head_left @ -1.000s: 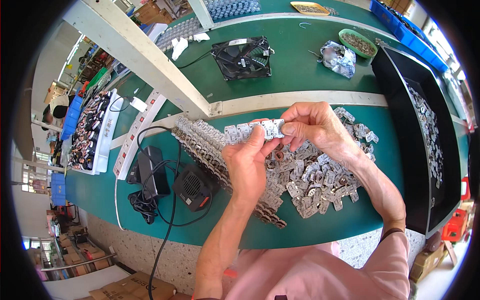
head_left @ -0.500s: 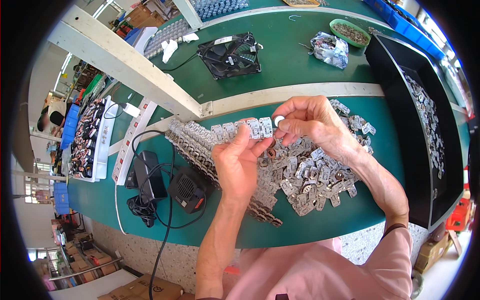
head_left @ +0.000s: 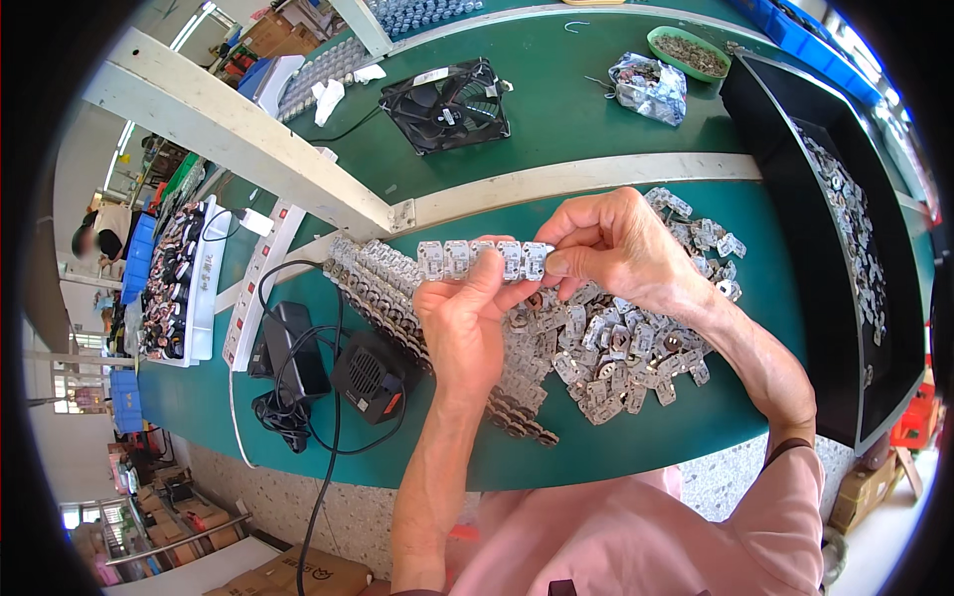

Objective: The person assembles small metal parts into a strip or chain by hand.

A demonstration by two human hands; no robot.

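left hand [head_left: 465, 323]: pinches left part of a row of small metal clips [head_left: 484, 259] | right hand [head_left: 614, 241]: grips the row's right end | row: held above loose clip pile [head_left: 606, 343], mid green tabletop [head_left: 556, 109]

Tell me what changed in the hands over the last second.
The left hand holds a row of small metal parts, and the row looks longer now than a second ago. Half a second ago the right hand was a little apart from the row with one small piece at its fingers; now it pinches the row's right end. The loose pile of parts and the stacked rows on the green table look unchanged.
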